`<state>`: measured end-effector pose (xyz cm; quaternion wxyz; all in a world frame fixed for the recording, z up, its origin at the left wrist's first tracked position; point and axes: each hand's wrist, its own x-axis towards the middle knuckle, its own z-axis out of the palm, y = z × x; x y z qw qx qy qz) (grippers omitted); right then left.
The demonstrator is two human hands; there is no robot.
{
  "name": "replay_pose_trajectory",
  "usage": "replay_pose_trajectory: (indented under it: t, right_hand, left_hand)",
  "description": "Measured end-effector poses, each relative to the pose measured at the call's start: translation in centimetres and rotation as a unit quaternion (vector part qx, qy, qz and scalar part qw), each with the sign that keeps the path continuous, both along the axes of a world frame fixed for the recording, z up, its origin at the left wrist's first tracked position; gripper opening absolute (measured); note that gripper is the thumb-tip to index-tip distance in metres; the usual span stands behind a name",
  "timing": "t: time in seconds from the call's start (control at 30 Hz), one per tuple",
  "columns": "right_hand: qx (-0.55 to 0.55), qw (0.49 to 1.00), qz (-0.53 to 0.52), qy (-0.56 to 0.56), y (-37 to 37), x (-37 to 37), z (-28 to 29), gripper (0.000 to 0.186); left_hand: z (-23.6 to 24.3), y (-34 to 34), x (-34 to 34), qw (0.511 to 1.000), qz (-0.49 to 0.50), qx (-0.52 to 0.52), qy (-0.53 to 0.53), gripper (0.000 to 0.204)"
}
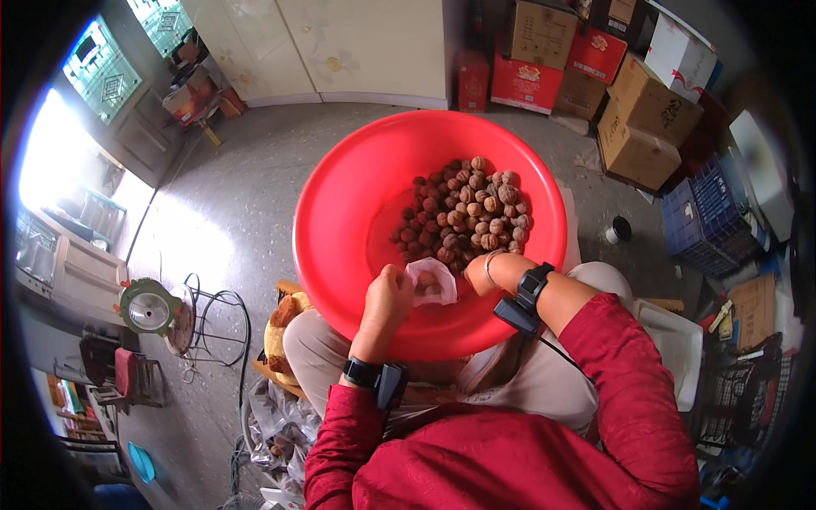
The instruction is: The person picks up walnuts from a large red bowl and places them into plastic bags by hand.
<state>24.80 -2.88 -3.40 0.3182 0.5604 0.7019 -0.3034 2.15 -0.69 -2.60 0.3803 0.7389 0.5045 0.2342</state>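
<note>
A big red plastic basin [340, 178] rests on my lap, with a heap of brown walnuts [476, 204] spread over its right side. Pinched in my left hand [389, 297] is the rim of a small whitish translucent bag [444, 297], its mouth spread and a few walnuts inside. Just right of the bag, my right hand [478, 277] reaches down to the near edge of the heap. Its fingers are mostly hidden behind the hand, so whether they hold a walnut does not show.
Cardboard boxes [642, 149] and a blue plastic crate [710, 212] are stacked at the right. A white tub [671, 357] stands beside my right leg. Clear plastic bags [285, 433] lie by my left leg. Farther left are a round metal appliance [149, 308] and a dark cable [246, 331].
</note>
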Motion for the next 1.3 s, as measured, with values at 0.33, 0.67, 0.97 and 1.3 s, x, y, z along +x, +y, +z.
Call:
replay_pose_trajectory:
  t: [0.33,0.67,0.97,1.3]
  right_hand:
    - [0.291,0.833,-0.202,0.426,-0.8,-0.8,7.8,0.023]
    - [0.448,0.838,-0.175,0.259,1.1,3.5,9.7,0.018]
    - [0.415,0.854,-0.312,0.031,3.4,10.9,8.4,0.033]
    - [0.374,0.888,-0.267,-0.012,3.2,10.4,7.3,0.041]
  left_hand:
    - [0.8,-0.2,0.0,0.998,0.030,0.030,-0.035,0.016]
    - [0.7,0.1,0.0,0.997,0.042,0.000,-0.057,0.015]
    - [1.3,0.0,0.3,0.998,0.036,0.003,-0.041,0.017]
    - [1.1,0.2,0.1,0.997,0.021,0.021,-0.074,0.017]
